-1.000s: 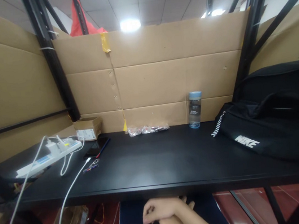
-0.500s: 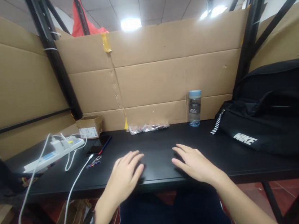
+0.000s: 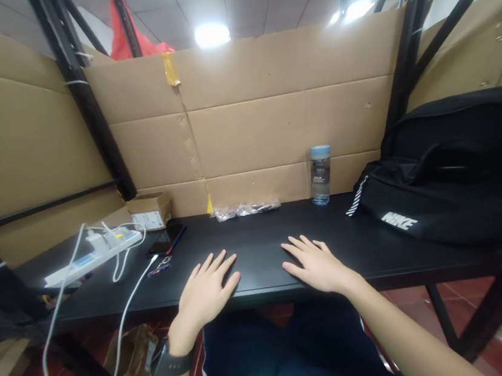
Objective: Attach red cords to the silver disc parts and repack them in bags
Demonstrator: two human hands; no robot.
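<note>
My left hand point(image 3: 206, 291) lies palm down near the front edge of the black table point(image 3: 257, 236), fingers spread, holding nothing. A dark watch band is on that wrist. To the right, my right hand point(image 3: 318, 265) rests flat on the same surface with its fingers apart and nothing in it. Beyond both hands, crinkled clear plastic packets point(image 3: 247, 210) lie against the cardboard wall. A clear bottle with a blue cap point(image 3: 320, 175) stands upright behind my right hand. Left of my left hand are a small keyring item point(image 3: 159, 269) and a dark phone point(image 3: 166, 240).
A white power strip point(image 3: 92, 257) with a looping white cable is at the left, near a small open cardboard box point(image 3: 150, 212). A black bag point(image 3: 452, 187) fills the right side. Cardboard panels point(image 3: 247, 121) and black metal posts surround the table.
The view has tilted and shifted slightly, and green cloth now shows at the bottom. The fingers of both hands are spread wider and lie flatter on the table.
</note>
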